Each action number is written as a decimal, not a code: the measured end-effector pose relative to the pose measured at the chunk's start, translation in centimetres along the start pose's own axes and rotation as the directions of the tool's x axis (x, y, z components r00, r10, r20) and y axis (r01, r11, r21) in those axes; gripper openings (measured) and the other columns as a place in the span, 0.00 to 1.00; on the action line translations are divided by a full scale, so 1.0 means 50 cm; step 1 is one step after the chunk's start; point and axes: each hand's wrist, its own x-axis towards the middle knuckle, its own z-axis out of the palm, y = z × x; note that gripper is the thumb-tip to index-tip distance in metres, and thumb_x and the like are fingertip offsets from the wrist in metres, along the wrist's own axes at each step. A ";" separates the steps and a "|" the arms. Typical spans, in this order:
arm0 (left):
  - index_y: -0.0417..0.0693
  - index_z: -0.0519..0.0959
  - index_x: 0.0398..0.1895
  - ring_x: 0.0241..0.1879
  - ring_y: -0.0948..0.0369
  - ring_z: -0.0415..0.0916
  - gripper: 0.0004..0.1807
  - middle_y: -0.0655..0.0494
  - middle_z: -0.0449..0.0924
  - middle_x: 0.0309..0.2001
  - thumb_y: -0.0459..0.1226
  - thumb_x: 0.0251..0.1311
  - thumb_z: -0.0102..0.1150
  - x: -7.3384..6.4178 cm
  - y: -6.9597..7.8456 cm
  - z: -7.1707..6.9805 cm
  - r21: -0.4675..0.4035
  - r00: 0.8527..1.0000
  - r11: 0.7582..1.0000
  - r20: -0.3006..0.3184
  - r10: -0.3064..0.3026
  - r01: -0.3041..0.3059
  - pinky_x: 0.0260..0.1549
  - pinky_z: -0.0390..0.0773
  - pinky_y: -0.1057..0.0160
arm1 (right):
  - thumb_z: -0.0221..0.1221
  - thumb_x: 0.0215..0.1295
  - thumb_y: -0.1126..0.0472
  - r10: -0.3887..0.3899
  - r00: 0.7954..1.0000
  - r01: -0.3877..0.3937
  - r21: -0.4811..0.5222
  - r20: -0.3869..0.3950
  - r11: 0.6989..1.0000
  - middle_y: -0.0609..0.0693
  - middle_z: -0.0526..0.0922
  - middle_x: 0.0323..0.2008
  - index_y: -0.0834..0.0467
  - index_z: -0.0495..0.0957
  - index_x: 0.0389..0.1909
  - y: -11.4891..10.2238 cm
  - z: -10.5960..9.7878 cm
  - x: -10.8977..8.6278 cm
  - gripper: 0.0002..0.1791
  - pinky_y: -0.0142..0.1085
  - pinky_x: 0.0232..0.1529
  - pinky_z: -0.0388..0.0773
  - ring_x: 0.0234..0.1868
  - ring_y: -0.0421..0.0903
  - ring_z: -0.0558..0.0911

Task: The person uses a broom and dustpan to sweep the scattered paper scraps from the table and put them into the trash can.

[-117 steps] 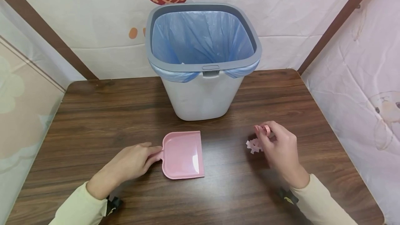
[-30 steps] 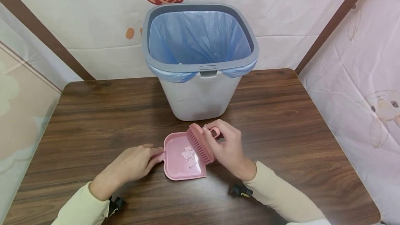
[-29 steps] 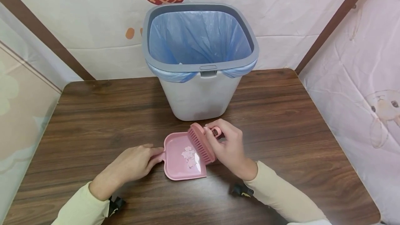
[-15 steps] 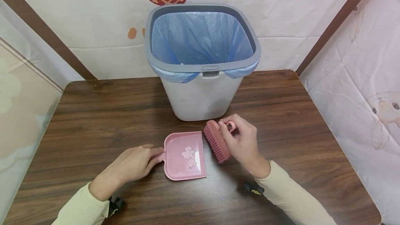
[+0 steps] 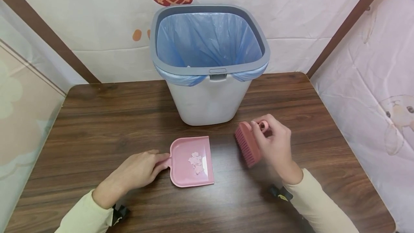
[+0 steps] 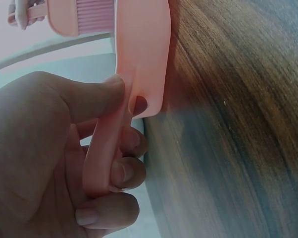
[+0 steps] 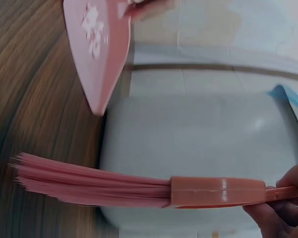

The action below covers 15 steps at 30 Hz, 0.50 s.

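Observation:
My left hand [image 5: 137,168] grips the handle of a pink dustpan [image 5: 182,172], which lies on the wooden table with its straight lip toward the right. In the left wrist view the thumb and curled fingers wrap that handle. Several small pale paper scraps [image 5: 195,160] sit in a loose cluster inside the pan. To the right, my right hand [image 5: 275,143] pinches the looped handle of a pink hand brush [image 5: 249,143]. Its bristles [image 7: 89,181] point down and left, apart from the dustpan. Whether the bristle tips touch the table I cannot tell.
Behind the dustpan stands a pale grey bin [image 5: 207,100] lined with a blue bag [image 5: 207,39], its top uncovered. The brown wooden table [image 5: 106,118] has printed white cloth [image 5: 291,17] hanging at its back and sides.
The right hand has brought the brush leftward, and the scraps, earlier on the table at right, are now in the dustpan. Since then the brush has moved back right. The left hand stays put.

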 end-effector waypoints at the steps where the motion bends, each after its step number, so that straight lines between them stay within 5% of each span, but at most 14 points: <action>1: 0.47 0.86 0.52 0.41 0.53 0.85 0.14 0.53 0.85 0.42 0.41 0.66 0.66 0.000 0.000 0.000 -0.002 1.000 1.000 -0.002 0.002 -0.002 0.39 0.84 0.48 | 0.67 0.62 0.72 0.015 1.000 -0.015 -0.022 -0.005 1.000 0.48 0.84 0.26 0.60 0.82 0.31 0.006 -0.009 0.001 0.05 0.22 0.24 0.73 0.23 0.36 0.75; 15: 0.47 0.87 0.51 0.37 0.56 0.83 0.14 0.57 0.84 0.38 0.40 0.65 0.66 -0.005 -0.003 0.002 -0.020 1.000 1.000 -0.016 0.016 -0.016 0.38 0.83 0.50 | 0.67 0.63 0.71 0.109 0.992 -0.119 -0.160 -0.067 0.980 0.49 0.81 0.23 0.63 0.83 0.34 0.067 -0.093 -0.008 0.03 0.16 0.25 0.69 0.23 0.30 0.71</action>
